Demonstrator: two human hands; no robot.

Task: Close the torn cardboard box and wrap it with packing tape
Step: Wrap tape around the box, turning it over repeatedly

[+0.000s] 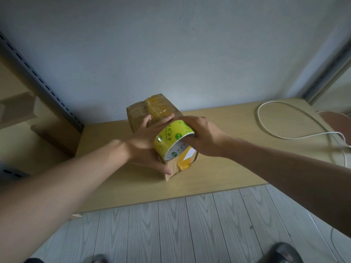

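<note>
My left hand (150,141) lies flat, pinning the box (152,118) steady; my right hand (201,135) grips the tape roll (171,141) for wrapping.

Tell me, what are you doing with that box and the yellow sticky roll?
A person is taping up a cardboard box on a low wooden table. The left hand lies flat on the box, holding it down. The right hand has its grip on a roll of yellow tape atop the box. Yellowish tape already crosses the box's top and near end.
</note>
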